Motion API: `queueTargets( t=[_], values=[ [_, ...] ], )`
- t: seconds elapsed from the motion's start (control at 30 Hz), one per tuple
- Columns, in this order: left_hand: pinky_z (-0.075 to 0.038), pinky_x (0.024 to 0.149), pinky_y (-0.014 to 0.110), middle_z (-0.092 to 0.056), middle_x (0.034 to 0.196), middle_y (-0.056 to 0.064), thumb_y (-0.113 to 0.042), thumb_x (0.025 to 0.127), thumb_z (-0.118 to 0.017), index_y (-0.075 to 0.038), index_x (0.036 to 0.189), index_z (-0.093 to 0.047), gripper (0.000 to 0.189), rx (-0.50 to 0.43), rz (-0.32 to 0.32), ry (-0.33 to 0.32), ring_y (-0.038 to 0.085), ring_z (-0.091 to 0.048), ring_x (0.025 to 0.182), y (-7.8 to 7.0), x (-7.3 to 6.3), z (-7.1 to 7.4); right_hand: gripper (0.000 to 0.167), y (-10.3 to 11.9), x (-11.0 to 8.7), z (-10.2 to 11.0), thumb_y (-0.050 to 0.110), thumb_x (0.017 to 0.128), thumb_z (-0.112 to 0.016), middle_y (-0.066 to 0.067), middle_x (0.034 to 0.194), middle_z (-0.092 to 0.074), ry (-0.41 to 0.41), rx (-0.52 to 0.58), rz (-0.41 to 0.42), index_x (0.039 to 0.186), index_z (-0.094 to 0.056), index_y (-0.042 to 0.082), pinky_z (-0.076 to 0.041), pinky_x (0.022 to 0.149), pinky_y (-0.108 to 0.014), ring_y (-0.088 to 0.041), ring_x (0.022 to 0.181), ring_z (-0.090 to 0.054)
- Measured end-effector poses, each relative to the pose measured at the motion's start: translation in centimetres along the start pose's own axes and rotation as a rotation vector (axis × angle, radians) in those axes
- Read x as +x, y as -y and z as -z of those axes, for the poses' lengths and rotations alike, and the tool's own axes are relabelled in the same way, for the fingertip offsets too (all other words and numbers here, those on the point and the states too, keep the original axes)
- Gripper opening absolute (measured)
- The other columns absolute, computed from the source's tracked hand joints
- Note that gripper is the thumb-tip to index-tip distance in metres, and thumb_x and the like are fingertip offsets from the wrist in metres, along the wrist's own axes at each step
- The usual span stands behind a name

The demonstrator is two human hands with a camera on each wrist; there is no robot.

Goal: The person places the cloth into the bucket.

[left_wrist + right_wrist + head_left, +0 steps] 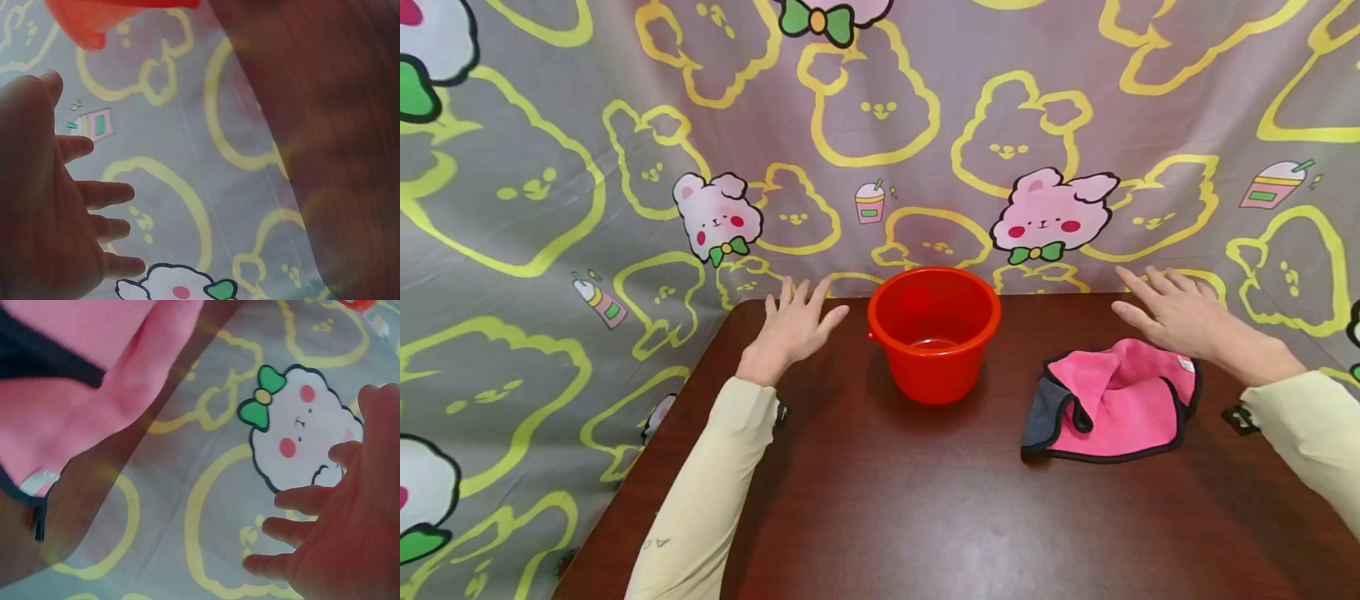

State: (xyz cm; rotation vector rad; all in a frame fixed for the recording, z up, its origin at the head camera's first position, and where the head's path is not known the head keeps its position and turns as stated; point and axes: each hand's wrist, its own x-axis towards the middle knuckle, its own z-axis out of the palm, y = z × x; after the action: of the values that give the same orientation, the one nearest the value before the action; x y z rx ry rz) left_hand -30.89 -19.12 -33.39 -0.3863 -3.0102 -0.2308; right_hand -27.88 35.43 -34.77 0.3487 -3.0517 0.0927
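A red plastic bucket (934, 367) stands upright near the back of the table, and its inside looks bare. To its left my left hand (793, 329) is held above the table with fingers spread, touching nothing. A pink cloth (1138, 417) with black edging and a dark grey underside lies crumpled on the right. Just behind and above that cloth, my right hand (1180, 312) hovers with straight fingers and holds nothing. The right wrist view shows the cloth's white tag (40, 482) and the right palm; in the left wrist view part of the bucket (94, 22) appears at the top.
The dark brown wooden table (925, 508) reaches back to a grey curtain (842, 242) printed with yellow bear outlines and white rabbits. This curtain also runs along the table's left edge. Black straps show at both wrists.
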Motion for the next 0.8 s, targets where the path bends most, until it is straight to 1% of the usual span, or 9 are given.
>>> queueTargets(
  t=[0.03,0.13,0.27,0.33,0.4,0.53,0.6,0.67,0.8],
  values=[
    [-0.007,0.115,0.072,-0.023,0.159,0.021,-0.065,0.097,-0.031,-0.024,0.157,-0.017,0.074,-0.012,-0.004,-0.009,0.047,-0.005,0.150,-0.2,0.0,0.0,0.080,0.1,0.0,0.0,0.060,0.099,-0.034,-0.039,0.150,-0.023,0.001,0.018,0.004,0.158,-0.010,0.012,-0.018,0.104,-0.076,-0.061,0.134,-0.019],
    [-0.008,0.115,0.071,-0.024,0.159,0.020,-0.062,0.098,-0.034,-0.022,0.157,-0.018,0.074,-0.059,-0.019,-0.030,0.047,-0.005,0.150,-0.9,-0.2,0.1,0.081,0.4,-0.2,0.1,0.054,0.098,-0.046,-0.042,0.149,-0.023,-0.012,0.071,0.043,0.158,-0.011,0.012,-0.023,0.103,-0.077,-0.065,0.130,-0.024],
    [-0.010,0.116,0.070,-0.025,0.159,0.018,-0.061,0.098,-0.034,-0.022,0.157,-0.017,0.073,-0.134,-0.034,-0.061,0.046,-0.006,0.150,-1.8,-0.6,0.3,0.083,0.8,-0.6,-0.1,0.039,0.091,-0.067,-0.038,0.142,-0.035,-0.084,0.109,0.132,0.155,-0.023,0.008,-0.035,0.096,-0.074,-0.063,0.121,-0.038],
    [-0.012,0.117,0.068,-0.026,0.159,0.018,-0.061,0.099,-0.033,-0.021,0.157,-0.017,0.073,-0.165,-0.038,-0.073,0.046,-0.008,0.150,-2.2,-0.7,0.3,0.084,1.0,-0.8,-0.3,0.035,0.088,-0.072,-0.038,0.139,-0.039,-0.100,0.130,0.150,0.154,-0.026,0.007,-0.038,0.095,-0.073,-0.061,0.119,-0.042],
    [-0.014,0.117,0.067,-0.027,0.159,0.017,-0.061,0.099,-0.033,-0.020,0.157,-0.018,0.073,-0.199,-0.038,-0.075,0.045,-0.011,0.150,-2.5,-0.9,0.2,0.089,1.2,-0.9,-0.4,0.035,0.087,-0.073,-0.037,0.139,-0.039,-0.082,0.167,0.127,0.155,-0.022,0.008,-0.038,0.095,-0.072,-0.059,0.121,-0.041],
    [-0.020,0.116,0.065,-0.026,0.161,0.015,-0.060,0.099,-0.035,-0.018,0.157,-0.019,0.074,-0.278,-0.039,-0.071,0.043,-0.019,0.148,-3.0,-1.1,-0.3,0.096,1.7,-1.0,-0.5,0.044,0.089,-0.069,-0.038,0.142,-0.035,-0.012,0.241,0.053,0.158,-0.011,0.011,-0.035,0.098,-0.073,-0.056,0.126,-0.036],
    [-0.022,0.117,0.064,-0.024,0.162,0.014,-0.060,0.098,-0.036,-0.018,0.157,-0.019,0.075,-0.332,-0.044,-0.068,0.041,-0.022,0.148,-3.4,-1.2,-0.6,0.096,2.0,-1.1,-0.6,0.047,0.089,-0.067,-0.038,0.140,-0.036,0.002,0.263,0.032,0.158,-0.011,0.010,-0.037,0.096,-0.072,-0.055,0.124,-0.040],
    [-0.025,0.117,0.061,-0.025,0.162,0.012,-0.060,0.098,-0.037,-0.019,0.158,-0.018,0.075,-0.376,-0.049,-0.069,0.039,-0.025,0.147,-3.7,-1.2,-0.9,0.095,2.2,-1.3,-0.9,0.049,0.089,-0.067,-0.037,0.136,-0.041,-0.001,0.281,0.028,0.157,-0.013,0.009,-0.040,0.093,-0.071,-0.053,0.119,-0.046],
    [-0.029,0.117,0.057,-0.025,0.162,0.008,-0.058,0.099,-0.041,-0.021,0.158,-0.017,0.074,-0.457,-0.046,-0.064,0.034,-0.027,0.148,-4.1,-1.6,-1.4,0.094,2.8,-1.4,-1.7,0.050,0.089,-0.066,-0.036,0.130,-0.047,0.005,0.331,0.024,0.157,-0.015,0.009,-0.046,0.087,-0.067,-0.051,0.111,-0.055]
  ],
)
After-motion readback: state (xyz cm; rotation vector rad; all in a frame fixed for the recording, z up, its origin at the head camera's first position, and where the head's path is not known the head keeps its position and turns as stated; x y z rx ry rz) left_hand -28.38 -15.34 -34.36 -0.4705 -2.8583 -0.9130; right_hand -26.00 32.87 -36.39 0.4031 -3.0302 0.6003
